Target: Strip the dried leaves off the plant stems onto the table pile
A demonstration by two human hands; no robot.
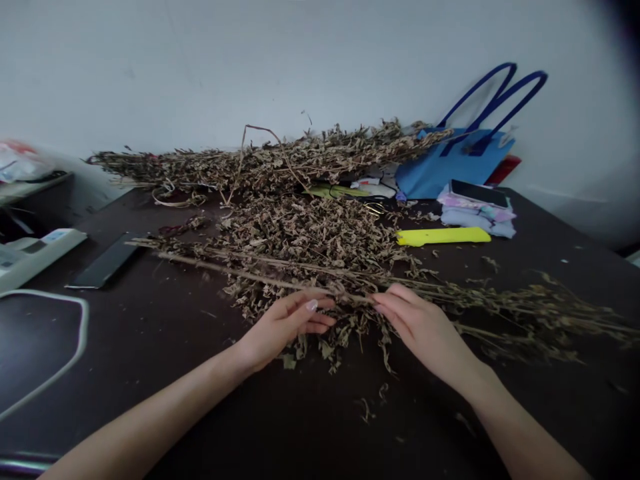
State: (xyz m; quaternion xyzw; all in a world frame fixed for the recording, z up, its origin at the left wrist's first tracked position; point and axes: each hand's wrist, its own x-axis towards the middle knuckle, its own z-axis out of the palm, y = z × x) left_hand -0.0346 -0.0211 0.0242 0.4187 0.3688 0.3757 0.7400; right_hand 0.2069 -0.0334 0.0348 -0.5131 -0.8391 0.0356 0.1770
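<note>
Long dried plant stems (220,268) with curled brown leaves stretch from left to right above the dark table. My left hand (290,323) is around a stem near the middle, thumb on top and the lower fingers slightly spread. Just to its right, my right hand (423,327) pinches the same stem with its fingertips. Leafy tips (550,313) reach out past my right hand. Beneath and behind the stems lies a broad heap of crumpled dry leaves (310,230).
A large bundle of dried stems (280,160) lies along the wall. Behind right are a blue bag (440,167), a phone (479,193) on folded cloth and a yellow object (444,236). A dark flat object (106,261) and a white power strip (37,257) lie left.
</note>
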